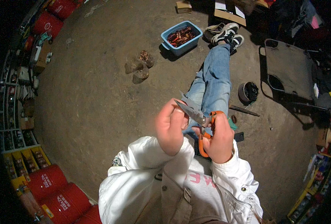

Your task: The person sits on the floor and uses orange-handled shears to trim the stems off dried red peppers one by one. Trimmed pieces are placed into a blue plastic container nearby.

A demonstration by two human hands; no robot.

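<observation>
On the wearer's side of the blue tub (pixel 188 46), the right hand (pixel 222 139) grips orange-handled scissors (pixel 203 119), blades apart. The left hand (pixel 171 125) curls beside the blades; whether it pinches anything, I cannot tell. Reddish-brown pieces (pixel 180 36) already heap inside the tub, small clumps (pixel 146 59) lie left of it; how much remains is unclear.
</observation>
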